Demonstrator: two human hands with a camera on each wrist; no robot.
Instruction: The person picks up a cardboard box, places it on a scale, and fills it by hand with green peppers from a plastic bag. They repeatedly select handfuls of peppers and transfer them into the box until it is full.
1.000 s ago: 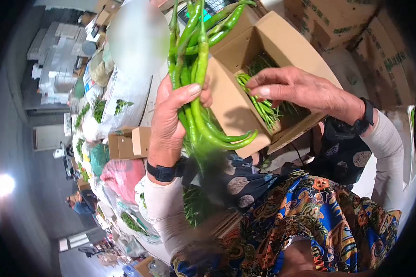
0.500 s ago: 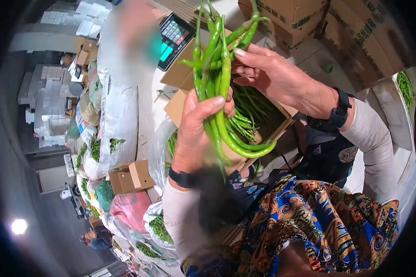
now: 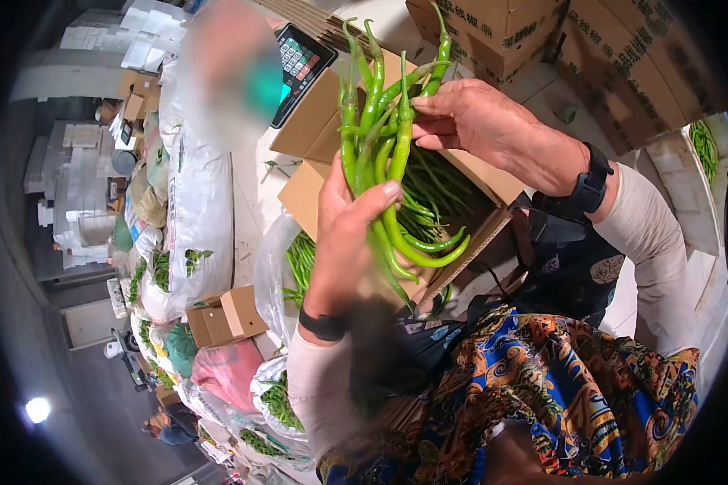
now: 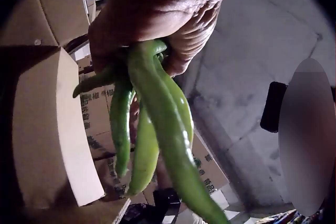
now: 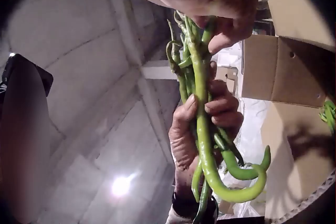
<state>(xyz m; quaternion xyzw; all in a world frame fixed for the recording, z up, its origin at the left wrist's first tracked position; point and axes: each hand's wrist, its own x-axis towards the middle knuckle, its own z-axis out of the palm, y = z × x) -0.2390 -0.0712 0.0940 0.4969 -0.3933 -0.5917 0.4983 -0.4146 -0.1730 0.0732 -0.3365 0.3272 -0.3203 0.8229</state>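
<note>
A bunch of long green chili peppers (image 3: pixel 398 153) stands upright in my left hand (image 3: pixel 340 230), which grips it around the middle with the thumb across the front. Their stems point up and the curved tips hang below the fist. In the right wrist view one pepper (image 5: pixel 202 145) bends into a hook at its lower end. My right hand (image 3: pixel 493 121) pinches a pepper at the upper right of the bunch between thumb and fingers. Below the hands, an open cardboard box (image 3: pixel 493 182) holds more green peppers (image 3: pixel 441 190). The left wrist view shows pepper tips (image 4: pixel 163 113) sticking out beneath the fist.
A scale with a keypad (image 3: pixel 299 69) sits beyond the box. Printed cartons (image 3: pixel 493 36) are stacked at the back right. Left of the box lies a clear bag of peppers (image 3: pixel 299 267), with white sacks (image 3: pixel 198 194) and a small open carton (image 3: pixel 230 317) farther left.
My right hand has come up from over the box to the bunch and now pinches a pepper there. The left hand has kept its grip, and the view has shifted.
</note>
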